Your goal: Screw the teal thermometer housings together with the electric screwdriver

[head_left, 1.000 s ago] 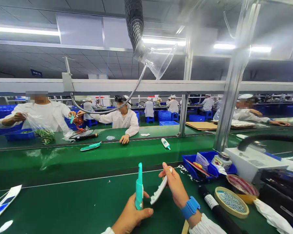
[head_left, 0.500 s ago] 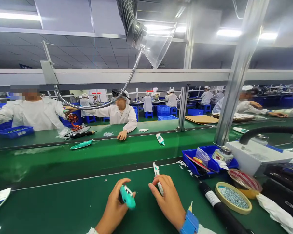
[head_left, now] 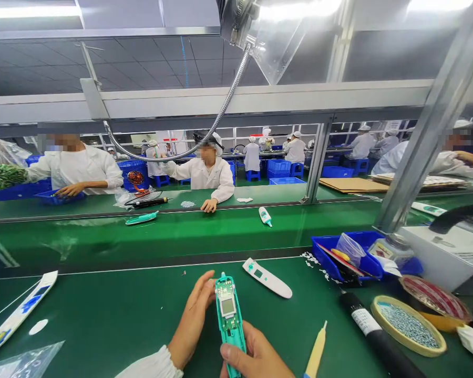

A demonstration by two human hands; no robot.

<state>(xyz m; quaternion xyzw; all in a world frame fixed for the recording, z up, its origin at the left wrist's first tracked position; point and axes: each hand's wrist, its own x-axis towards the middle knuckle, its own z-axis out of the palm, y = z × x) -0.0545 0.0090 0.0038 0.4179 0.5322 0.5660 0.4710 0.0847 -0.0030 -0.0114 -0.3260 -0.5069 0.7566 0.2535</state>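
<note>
My right hand [head_left: 256, 352] grips the lower end of a teal half-shell of a handheld device [head_left: 228, 320], thumb on its front. Inside the shell sit a green circuit board and a small square grey display. My left hand [head_left: 195, 315] is at the upper left side of the shell, fingers stretched out and close together; whether the fingertips touch it I cannot tell. Just beyond, a white front cover [head_left: 267, 278] with a small window and teal buttons lies on the green bench [head_left: 114, 315]. A yellow pointed stick-like tool [head_left: 316, 349] lies to the right.
On the right are a blue bin [head_left: 327, 262], a black electric screwdriver [head_left: 378, 331] and a round dish of small screws [head_left: 408, 323]. White strips and a plastic bag [head_left: 27, 362] lie left. A white device [head_left: 265, 216] and teal shell [head_left: 142, 218] lie on the belt; co-workers sit opposite.
The teal shell has passed from my left hand to my right and now faces me with its board showing. My right hand has left the white cover, which lies flat. The view has shifted.
</note>
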